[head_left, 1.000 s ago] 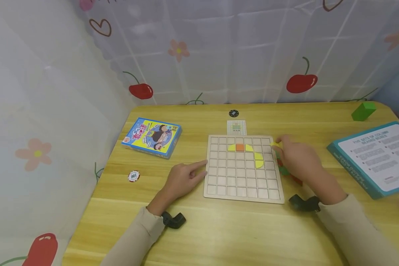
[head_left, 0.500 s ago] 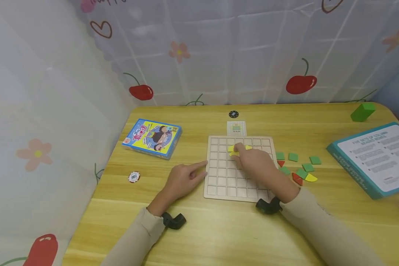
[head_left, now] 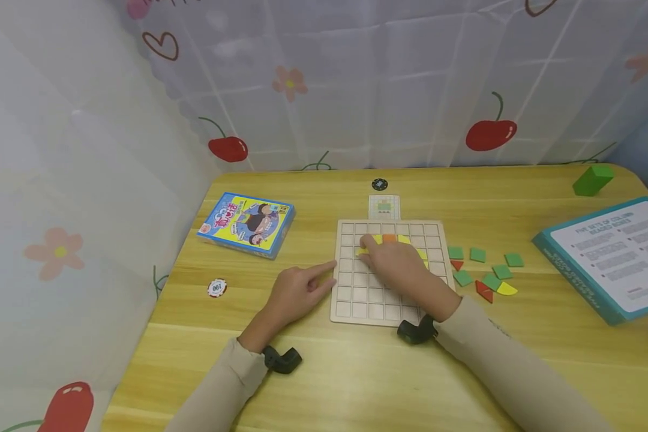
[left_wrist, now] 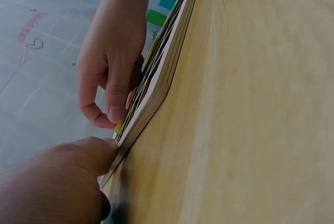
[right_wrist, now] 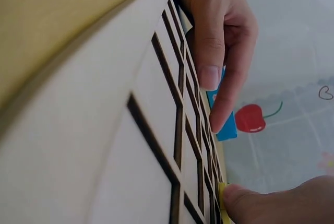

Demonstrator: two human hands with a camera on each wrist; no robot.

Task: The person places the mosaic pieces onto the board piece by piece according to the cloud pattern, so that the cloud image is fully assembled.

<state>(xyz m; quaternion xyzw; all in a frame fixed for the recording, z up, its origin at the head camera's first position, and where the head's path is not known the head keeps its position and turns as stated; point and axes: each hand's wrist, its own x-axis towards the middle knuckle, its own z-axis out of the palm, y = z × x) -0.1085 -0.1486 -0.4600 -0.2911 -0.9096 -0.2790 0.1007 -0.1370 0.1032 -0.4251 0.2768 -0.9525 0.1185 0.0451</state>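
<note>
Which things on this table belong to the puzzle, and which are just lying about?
In use: wooden grid board, yellow curved tile under the right hand, orange square tile, loose green tiles.
Lying about: blue card box, green block, poker chip.

Board centre; loose tiles right (card box left).

A pale wooden board with a grid of square cells lies flat on the table. A yellow piece sits in a cell toward the board's 11 o'clock corner, under the fingertips of the right hand, mostly covered.
</note>
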